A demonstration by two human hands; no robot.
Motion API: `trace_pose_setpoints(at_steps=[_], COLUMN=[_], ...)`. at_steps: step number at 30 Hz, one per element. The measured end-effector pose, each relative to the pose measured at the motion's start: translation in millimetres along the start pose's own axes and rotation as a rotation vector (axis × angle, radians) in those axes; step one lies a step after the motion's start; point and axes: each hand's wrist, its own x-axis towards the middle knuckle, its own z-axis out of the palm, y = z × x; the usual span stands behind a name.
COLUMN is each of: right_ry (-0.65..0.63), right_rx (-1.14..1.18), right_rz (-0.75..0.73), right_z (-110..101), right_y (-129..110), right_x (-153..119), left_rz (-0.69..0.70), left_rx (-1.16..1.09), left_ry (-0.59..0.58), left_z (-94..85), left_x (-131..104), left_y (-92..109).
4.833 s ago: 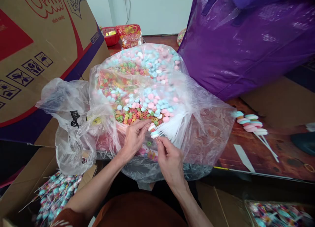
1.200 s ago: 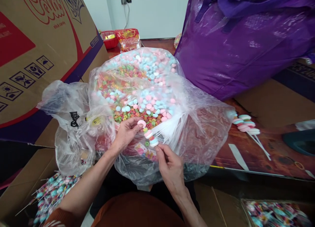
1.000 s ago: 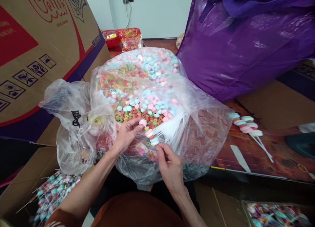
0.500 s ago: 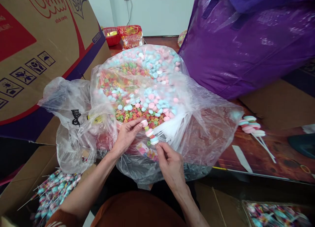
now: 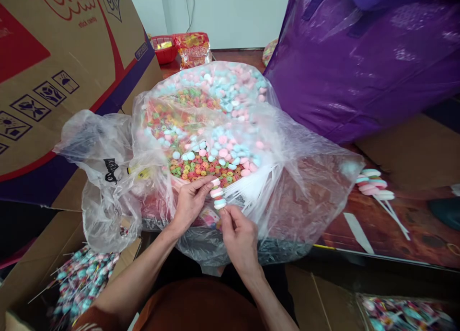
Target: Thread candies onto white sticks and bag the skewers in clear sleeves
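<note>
Thumbs against fingers, our left hand point(image 5: 190, 201) pinches the top of a pink, white and blue disc-candy stack point(image 5: 216, 193); our right hand point(image 5: 241, 237) pinches its lower end (fingertips hide the exact grip), near multicoloured ring candies point(image 5: 201, 168) framed by crumpled clear plastic point(image 5: 302, 182).

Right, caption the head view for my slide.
Left hand and right hand hold a candy stack before pastel candies and colorful rings partly under clear plastic.

"stick candy" lettering point(image 5: 87, 22) on carton point(image 5: 77, 101)
</note>
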Motion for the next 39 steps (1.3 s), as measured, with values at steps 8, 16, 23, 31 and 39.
trace_pose_setpoints(at_steps=[8,16,23,31,39], right_ry=[0.04,-0.003,0.081,0.753,0.82], right_rx=[0.075,0.099,-0.168,-0.503,-0.824], right_rz=[0.07,0.037,-0.125,0.169,0.278], right_z=[10,5,-65,-199,-222], right_y=[-1,-6,-17,70,118], right_x=[6,9,-1,25,77], left_rz=[0.167,0.049,0.118,0.41,0.447], left_rx=[0.172,0.107,0.218,0.774,0.949], left_ry=[-0.046,-0.011,0.042,0.167,0.196], left_z=[0.1,0.1,-11.5,-43.6,-51.5], left_x=[-5,-8,8,56,72], left_y=[-3,0,15,26,16])
